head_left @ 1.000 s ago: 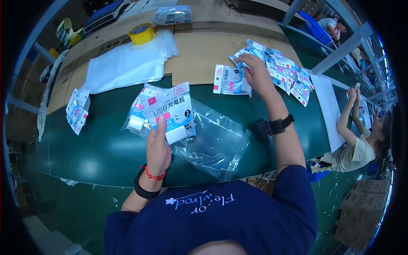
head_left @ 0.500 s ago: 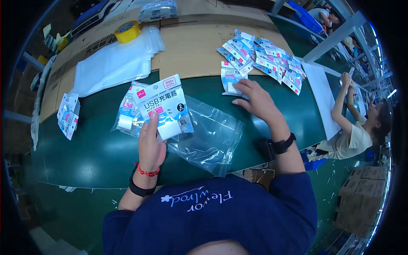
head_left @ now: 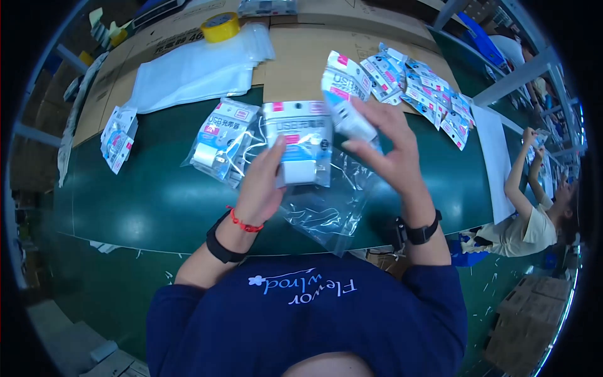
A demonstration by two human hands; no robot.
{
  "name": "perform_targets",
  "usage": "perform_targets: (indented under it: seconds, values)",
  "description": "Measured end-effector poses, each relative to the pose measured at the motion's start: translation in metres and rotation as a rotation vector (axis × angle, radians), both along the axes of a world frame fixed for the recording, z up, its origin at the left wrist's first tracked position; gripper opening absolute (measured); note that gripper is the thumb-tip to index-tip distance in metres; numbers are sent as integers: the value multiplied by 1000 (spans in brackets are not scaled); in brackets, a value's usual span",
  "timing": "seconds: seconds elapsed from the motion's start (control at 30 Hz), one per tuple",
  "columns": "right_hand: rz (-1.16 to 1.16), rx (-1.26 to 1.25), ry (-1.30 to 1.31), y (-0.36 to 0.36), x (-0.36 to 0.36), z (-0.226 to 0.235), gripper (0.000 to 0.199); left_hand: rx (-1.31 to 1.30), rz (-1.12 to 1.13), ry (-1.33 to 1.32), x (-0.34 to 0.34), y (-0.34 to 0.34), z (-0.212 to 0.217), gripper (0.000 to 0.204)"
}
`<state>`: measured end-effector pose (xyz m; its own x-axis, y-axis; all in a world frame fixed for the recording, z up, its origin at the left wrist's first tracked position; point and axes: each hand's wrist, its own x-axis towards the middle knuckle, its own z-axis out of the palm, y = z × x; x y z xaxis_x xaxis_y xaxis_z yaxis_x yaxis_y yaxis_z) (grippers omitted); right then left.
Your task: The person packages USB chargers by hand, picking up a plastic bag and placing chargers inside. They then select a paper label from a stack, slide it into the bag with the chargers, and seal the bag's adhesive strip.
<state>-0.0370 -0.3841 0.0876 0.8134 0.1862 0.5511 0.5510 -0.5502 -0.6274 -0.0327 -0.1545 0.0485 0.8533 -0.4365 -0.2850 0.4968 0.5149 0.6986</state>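
Observation:
My left hand point(head_left: 265, 173) is closed on a charger packet point(head_left: 300, 141), a blue and white pouch with a white adapter showing through its lower half. My thumb lies across its front. Just to the right, my right hand point(head_left: 394, 146) grips another charger packet point(head_left: 347, 78), which is tilted, slightly blurred and raised off the table. A clear plastic bag point(head_left: 330, 217) lies crumpled beneath both hands. Left of the held packet, more charger packets point(head_left: 223, 135) rest at the bag's other end; whether they are inside it I cannot tell.
A heap of charger packets point(head_left: 433, 94) lies at the far right, and a few packets point(head_left: 118, 139) sit at the left. Flat clear bags point(head_left: 195, 74) with a yellow tape roll point(head_left: 220, 27) rest on cardboard point(head_left: 295, 63). A co-worker point(head_left: 527, 217) is at the right.
My right hand has picked a charger packet up off the table and brought it toward the one in my left hand. That left packet now stands straighter. The whole view has shifted slightly.

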Motion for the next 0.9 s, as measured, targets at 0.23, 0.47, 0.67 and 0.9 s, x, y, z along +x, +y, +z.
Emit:
perform_targets:
  seconds: [0.23,0.47,0.67,0.9]
  values:
    - [-15,-546,-195,40,-20,9,62,-142,-82,-100,-4,-6,10,39]
    - [-83,143,-55,31,-12,-6,47,59,-98,-248,-7,-2,3,48]
    - [374,269,769,1,-7,2,28,341,-105,-704,-6,11,1,51]
    - [174,-64,-330,29,0,1,36,-318,-35,-33,-4,13,21,54]
